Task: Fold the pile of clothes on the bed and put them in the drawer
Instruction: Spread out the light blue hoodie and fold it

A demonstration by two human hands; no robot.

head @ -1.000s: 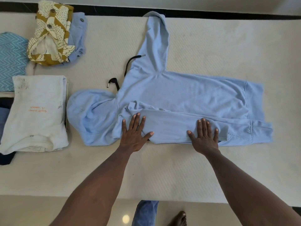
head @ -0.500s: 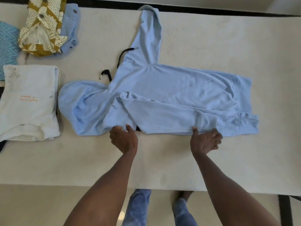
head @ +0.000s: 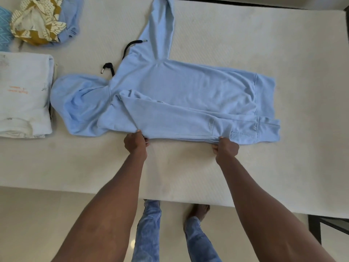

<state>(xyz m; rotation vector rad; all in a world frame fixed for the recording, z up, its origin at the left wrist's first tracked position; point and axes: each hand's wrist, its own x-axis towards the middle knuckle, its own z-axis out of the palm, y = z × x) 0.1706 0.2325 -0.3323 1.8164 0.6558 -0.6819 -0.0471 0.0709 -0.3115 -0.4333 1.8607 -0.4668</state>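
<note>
While you lean over the bed (head: 207, 176), one light blue hoodie (head: 188, 87) lies flat across its middle, hood to your left, one sleeve folded over the body. Your left hand (head: 135, 143) and right hand (head: 225, 149) each pinch its near edge with curled fingers. At your left sit one folded white garment (head: 24, 91) and one crumpled mustard patterned garment (head: 35, 21).
</note>
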